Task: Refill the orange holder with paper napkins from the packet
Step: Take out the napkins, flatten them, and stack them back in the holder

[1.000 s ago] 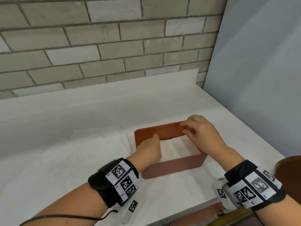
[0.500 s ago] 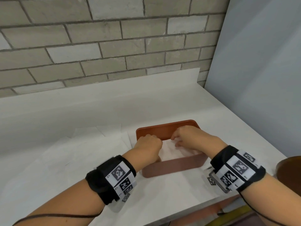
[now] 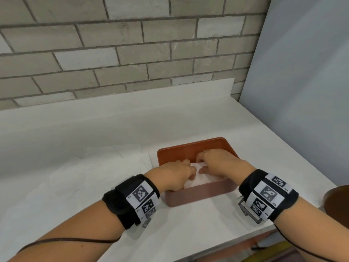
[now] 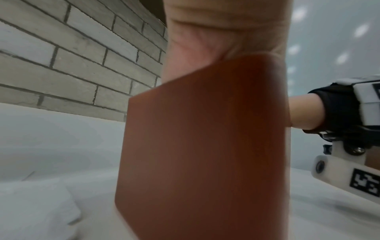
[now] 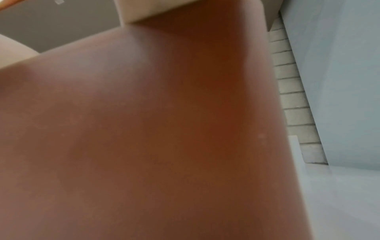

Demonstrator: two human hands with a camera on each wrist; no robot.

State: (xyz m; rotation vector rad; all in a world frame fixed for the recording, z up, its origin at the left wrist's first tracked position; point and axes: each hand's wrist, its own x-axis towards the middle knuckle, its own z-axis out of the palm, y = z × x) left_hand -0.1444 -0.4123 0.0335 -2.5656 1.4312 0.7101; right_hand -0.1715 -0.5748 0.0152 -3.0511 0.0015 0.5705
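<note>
The orange holder [image 3: 188, 148] stands on the white counter, with white paper napkins [image 3: 201, 179] lying inside it. Both of my hands reach down into it. My left hand [image 3: 176, 174] is at the holder's left side, fingers curled down toward the napkins and their tips hidden. My right hand [image 3: 217, 163] is near the back wall, its bent fingers and thumb pinching a fold of napkin. In both wrist views the holder's outer wall [image 4: 205, 146] [image 5: 144, 129] blocks the fingers.
Flat white paper wrapping [image 3: 98, 173] is spread on the counter left of the holder. A brown round object [image 3: 338, 203] sits at the right edge. A brick wall stands behind and a grey-blue panel [image 3: 302, 91] to the right. The counter's front edge runs just below my wrists.
My right hand left the holder's back rim and came down inside onto the napkins. My left hand stayed inside, shifting slightly toward the middle.
</note>
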